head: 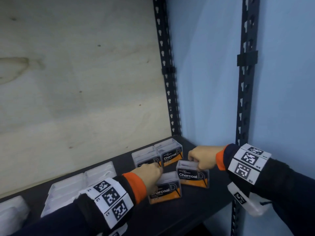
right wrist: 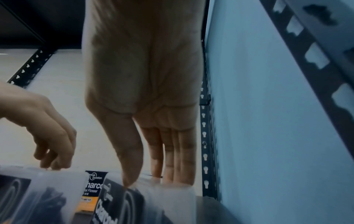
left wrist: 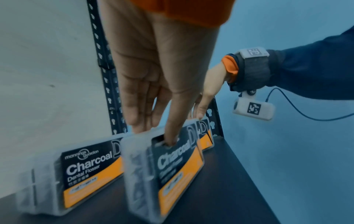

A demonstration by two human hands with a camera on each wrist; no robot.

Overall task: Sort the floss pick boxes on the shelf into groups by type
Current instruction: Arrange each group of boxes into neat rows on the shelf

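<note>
Several clear floss pick boxes with black and orange "Charcoal" labels stand at the right end of the dark shelf [head: 196,206]. My left hand [head: 153,171] [left wrist: 156,133] pinches the top of the nearest charcoal box [head: 165,189] [left wrist: 162,166], thumb on the label and fingers behind. My right hand [head: 196,160] [right wrist: 151,180] pinches the top of another charcoal box [head: 192,176] [right wrist: 153,197] just to the right. Two more charcoal boxes [head: 172,154] stand side by side behind, near the back board. Clear boxes of white floss picks [head: 100,171] lie further left.
A pale wooden back board [head: 76,82] closes the shelf behind. Black perforated uprights [head: 168,82] stand at the back right corner and the front right, with a blue wall [head: 213,74] beyond. More white boxes [head: 12,212] sit at the far left edge.
</note>
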